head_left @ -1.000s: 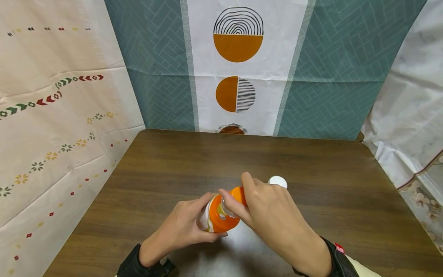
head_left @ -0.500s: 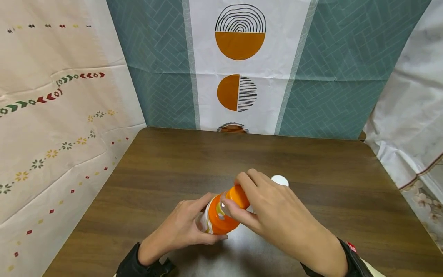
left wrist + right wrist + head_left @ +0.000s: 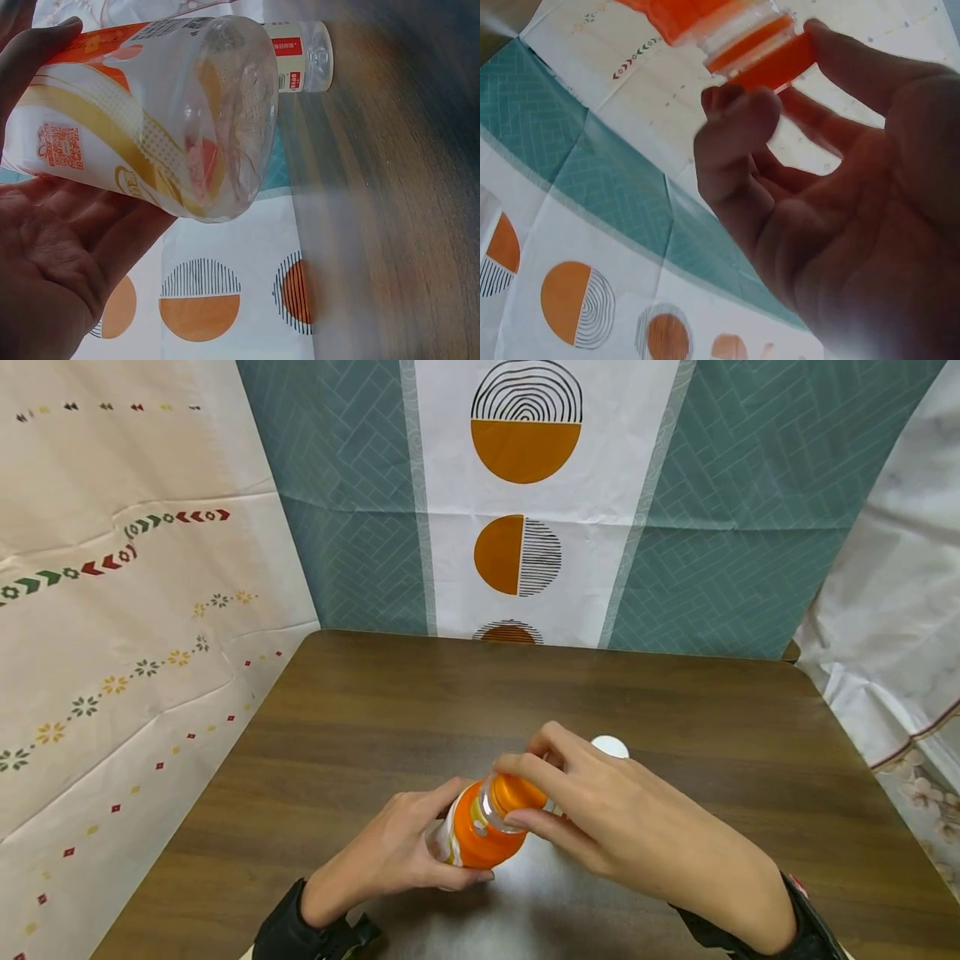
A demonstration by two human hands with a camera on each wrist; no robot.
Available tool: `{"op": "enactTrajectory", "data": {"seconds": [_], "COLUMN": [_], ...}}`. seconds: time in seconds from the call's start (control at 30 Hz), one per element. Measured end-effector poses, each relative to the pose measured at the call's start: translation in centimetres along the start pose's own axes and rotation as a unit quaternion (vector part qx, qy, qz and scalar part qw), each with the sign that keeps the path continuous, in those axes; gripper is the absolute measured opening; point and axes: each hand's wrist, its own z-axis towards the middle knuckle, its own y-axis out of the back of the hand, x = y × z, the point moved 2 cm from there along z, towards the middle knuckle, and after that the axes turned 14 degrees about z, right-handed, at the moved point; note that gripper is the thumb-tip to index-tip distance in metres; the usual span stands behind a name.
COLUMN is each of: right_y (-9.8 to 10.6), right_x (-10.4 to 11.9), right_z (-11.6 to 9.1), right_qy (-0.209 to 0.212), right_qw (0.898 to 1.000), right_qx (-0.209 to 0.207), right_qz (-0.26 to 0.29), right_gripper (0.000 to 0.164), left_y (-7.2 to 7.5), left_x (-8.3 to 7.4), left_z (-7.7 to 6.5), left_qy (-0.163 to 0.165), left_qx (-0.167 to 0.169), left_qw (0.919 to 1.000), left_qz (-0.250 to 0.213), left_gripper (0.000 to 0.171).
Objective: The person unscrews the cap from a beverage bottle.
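Observation:
A clear plastic bottle [image 3: 483, 839] with an orange and white label is held tilted above the table, its top leaning toward the right. My left hand [image 3: 390, 852] grips it round the body, thumb on one side and fingers on the other. In the left wrist view its clear base points away from the palm, and a printed code shows on the label. My right hand [image 3: 607, 810] pinches the orange cap [image 3: 519, 793] between thumb and fingers. From the right wrist, the cap [image 3: 776, 64] sits at the bottle's mouth, with the clear neck and an orange ring beside it.
Behind my right hand stands a container with a white top [image 3: 611, 746], mostly hidden. The left wrist view shows a clear container [image 3: 304, 56] with a cream and red label. Beneath is a brown wooden table [image 3: 375, 710], with patterned cloths hanging round it.
My right hand has turned about the cap, its wrist swinging rightward and its fingers shifting round, so more of the cap shows. The left hand keeps its grip on the bottle almost in place.

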Motion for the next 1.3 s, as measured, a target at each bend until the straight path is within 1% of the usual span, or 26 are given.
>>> {"op": "enactTrajectory", "data": {"seconds": [0.13,0.23,0.4,0.53,0.6,0.8,0.93,1.1,1.2,1.3], "right_y": [0.3,0.3,0.4,0.6,0.8,1.6,2.5,3.7,4.2,4.7], "right_x": [-0.1,-0.1,-0.1,0.0,0.1,-0.1,-0.5,-1.2,-1.8,-2.5], "right_z": [-0.2,-0.2,-0.3,-0.5,-0.5,-1.1,-1.8,-3.0,-3.8,-4.7], "right_qy": [0.009,0.017,0.026,0.025,0.028,0.016,0.009,0.003,0.018,0.032], "right_qw": [1.0,0.999,0.999,0.999,0.999,0.999,0.999,1.0,0.999,0.995], "right_qx": [0.025,0.033,0.035,0.034,0.031,0.022,0.007,-0.016,-0.047,-0.08], "right_qz": [0.014,0.019,0.026,0.027,0.03,0.034,0.03,0.013,-0.008,-0.04], "right_gripper": [0.026,0.027,0.027,0.027,0.027,0.031,0.035,0.035,0.039,0.043], "left_y": [-0.1,-0.2,-0.2,-0.2,-0.2,-0.3,-0.3,-0.3,-0.4,-0.4], "left_x": [0.0,0.1,0.1,0.1,0.1,-0.1,-0.1,0.0,0.0,0.0], "left_z": [0.1,0.1,0.1,0.1,0.2,0.1,0.1,0.1,0.1,0.1], "left_qy": [0.003,0.004,0.006,-0.001,0.0,0.001,0.005,0.012,0.013,0.011], "left_qx": [0.012,0.02,0.029,0.025,0.023,0.021,0.018,0.018,0.019,0.016], "left_qw": [0.9999,0.9997,0.9994,0.9996,0.9997,0.9997,0.9998,0.9997,0.9997,0.9998], "left_qz": [-0.008,-0.015,-0.019,-0.013,-0.012,-0.013,-0.009,-0.006,-0.007,-0.008], "left_gripper": [0.059,0.059,0.057,0.058,0.059,0.059,0.061,0.06,0.06,0.061]}}
